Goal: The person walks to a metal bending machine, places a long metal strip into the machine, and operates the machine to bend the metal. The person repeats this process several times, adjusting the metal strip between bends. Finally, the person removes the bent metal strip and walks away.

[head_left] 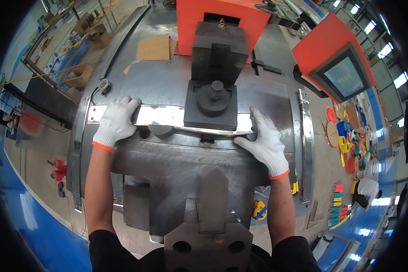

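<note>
"As two white-gloved hands meet a shiny metal strip [161, 115] on a steel machine table [167, 156], how does each stand?"

"The left hand [116, 119] lies across the strip near its left end, fingers over the far edge; whether they close around it cannot be told. The right hand [265, 141] is spread wide at the other end, thumb well apart from the fingers. Both gloves have orange cuffs."

"And the strip itself?"

"It runs crosswise beneath a dark metal block [211, 109] topped by a bolt [216, 87], in front of an orange-red housing [186, 27]. Whether block and strip touch cannot be told."

"Any lettering?"

"A screen [344, 76] in an orange-red console [322, 45], at right, shows yellowish marks too small to read. A yellow-and-dark tool [259, 210] near the right forearm bears markings, blurred. Farther right, red, yellow and teal pieces [337, 206] lie in a row on the floor, near a bending co-worker [366, 190] in a white top."
</note>
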`<action>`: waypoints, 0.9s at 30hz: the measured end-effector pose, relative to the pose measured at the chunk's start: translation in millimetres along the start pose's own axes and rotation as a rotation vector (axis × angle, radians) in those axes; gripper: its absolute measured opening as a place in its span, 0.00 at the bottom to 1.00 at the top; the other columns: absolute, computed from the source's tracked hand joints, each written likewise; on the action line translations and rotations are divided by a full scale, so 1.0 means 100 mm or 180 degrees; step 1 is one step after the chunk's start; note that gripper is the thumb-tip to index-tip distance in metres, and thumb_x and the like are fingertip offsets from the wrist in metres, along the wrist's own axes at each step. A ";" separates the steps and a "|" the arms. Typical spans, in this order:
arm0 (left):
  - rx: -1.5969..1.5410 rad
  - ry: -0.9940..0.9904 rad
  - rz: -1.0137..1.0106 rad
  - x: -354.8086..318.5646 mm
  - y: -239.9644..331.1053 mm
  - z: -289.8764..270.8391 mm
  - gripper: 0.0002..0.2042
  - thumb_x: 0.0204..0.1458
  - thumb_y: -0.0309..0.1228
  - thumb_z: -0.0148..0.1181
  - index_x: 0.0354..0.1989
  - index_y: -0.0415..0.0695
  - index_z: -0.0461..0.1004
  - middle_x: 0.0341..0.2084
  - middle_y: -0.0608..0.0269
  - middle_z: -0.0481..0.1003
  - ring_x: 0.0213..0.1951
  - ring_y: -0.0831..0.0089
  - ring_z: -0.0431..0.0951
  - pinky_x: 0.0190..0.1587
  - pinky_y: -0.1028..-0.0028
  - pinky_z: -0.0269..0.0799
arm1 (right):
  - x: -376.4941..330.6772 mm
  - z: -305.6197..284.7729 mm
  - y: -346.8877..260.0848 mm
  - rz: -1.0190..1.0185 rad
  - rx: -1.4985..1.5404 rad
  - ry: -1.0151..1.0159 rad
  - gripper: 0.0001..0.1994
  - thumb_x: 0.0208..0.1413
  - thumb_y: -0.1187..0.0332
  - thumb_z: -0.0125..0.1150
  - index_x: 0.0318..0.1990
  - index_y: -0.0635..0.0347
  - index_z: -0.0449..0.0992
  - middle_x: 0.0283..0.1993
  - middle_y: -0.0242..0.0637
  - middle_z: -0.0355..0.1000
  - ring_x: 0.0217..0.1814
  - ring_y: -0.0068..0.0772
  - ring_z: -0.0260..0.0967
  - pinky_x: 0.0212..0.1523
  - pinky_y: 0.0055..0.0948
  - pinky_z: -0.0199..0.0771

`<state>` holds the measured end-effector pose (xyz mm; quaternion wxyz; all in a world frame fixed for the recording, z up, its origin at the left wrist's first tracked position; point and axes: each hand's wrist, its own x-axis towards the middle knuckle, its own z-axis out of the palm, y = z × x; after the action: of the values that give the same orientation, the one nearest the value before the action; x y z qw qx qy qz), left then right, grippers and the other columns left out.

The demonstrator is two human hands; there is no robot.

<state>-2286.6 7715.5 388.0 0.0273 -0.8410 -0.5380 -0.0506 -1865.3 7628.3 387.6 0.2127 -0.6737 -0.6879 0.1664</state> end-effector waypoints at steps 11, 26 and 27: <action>0.0137 0.0420 0.0104 0.00 0.20 0.11 0.29 0.38 0.22 0.64 0.55 0.44 0.74 0.43 0.50 0.75 0.50 0.49 0.75 0.59 0.55 0.67 | -0.01 -0.08 0.04 0.0015 -0.0027 -0.0052 0.51 0.45 0.44 0.78 0.76 0.53 0.62 0.72 0.56 0.65 0.75 0.60 0.63 0.72 0.50 0.68; 0.0358 0.1053 -0.0061 -0.05 0.18 0.52 0.31 0.37 0.22 0.64 0.57 0.38 0.73 0.52 0.49 0.76 0.58 0.50 0.72 0.67 0.51 0.62 | 0.34 -1.88 1.40 0.0062 0.2048 0.3583 0.56 0.55 0.59 0.77 0.82 0.66 0.42 0.83 0.59 0.48 0.84 0.50 0.48 0.81 0.42 0.51; 0.0380 0.1048 -0.0070 -0.05 0.19 0.51 0.30 0.38 0.22 0.64 0.57 0.37 0.73 0.51 0.49 0.76 0.58 0.50 0.72 0.67 0.51 0.62 | 0.38 -2.01 1.32 0.0109 0.2115 0.3439 0.57 0.55 0.58 0.78 0.82 0.67 0.42 0.83 0.59 0.49 0.84 0.48 0.49 0.81 0.41 0.52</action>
<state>-2268.8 7708.4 337.3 0.1644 -0.8123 -0.5375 -0.1559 -1648.5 7659.3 494.2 0.7249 -0.5716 -0.3843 0.0110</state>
